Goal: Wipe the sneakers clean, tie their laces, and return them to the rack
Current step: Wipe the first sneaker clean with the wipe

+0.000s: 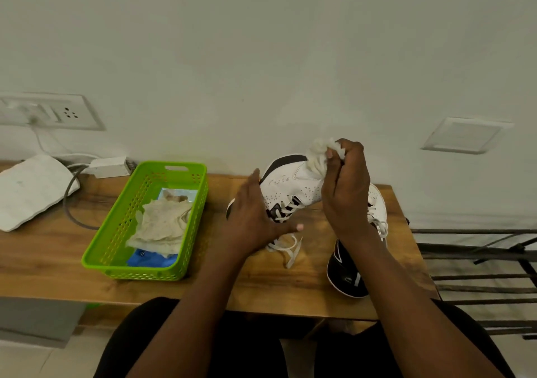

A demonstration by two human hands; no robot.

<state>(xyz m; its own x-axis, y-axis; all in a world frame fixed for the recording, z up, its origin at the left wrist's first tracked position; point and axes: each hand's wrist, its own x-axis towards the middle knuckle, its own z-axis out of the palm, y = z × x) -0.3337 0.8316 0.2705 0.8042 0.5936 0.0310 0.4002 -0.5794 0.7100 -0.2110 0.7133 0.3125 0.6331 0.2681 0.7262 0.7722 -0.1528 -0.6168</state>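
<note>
A white sneaker with black trim (293,188) lies on its side on the wooden table (49,249), its untied white laces (286,248) trailing toward me. My left hand (255,217) presses on the sneaker's toe end, fingers spread. My right hand (345,191) is closed around a crumpled white wipe (318,156), held against the sneaker's heel. The second sneaker (353,273) rests on the table's right end, mostly hidden under my right forearm, black heel toward me.
A green plastic basket (113,244) with used wipes and a blue packet stands left of the sneakers. A white pad and a cabled adapter (109,167) lie at far left. A dark metal rack (479,278) stands right of the table. The wall is close behind.
</note>
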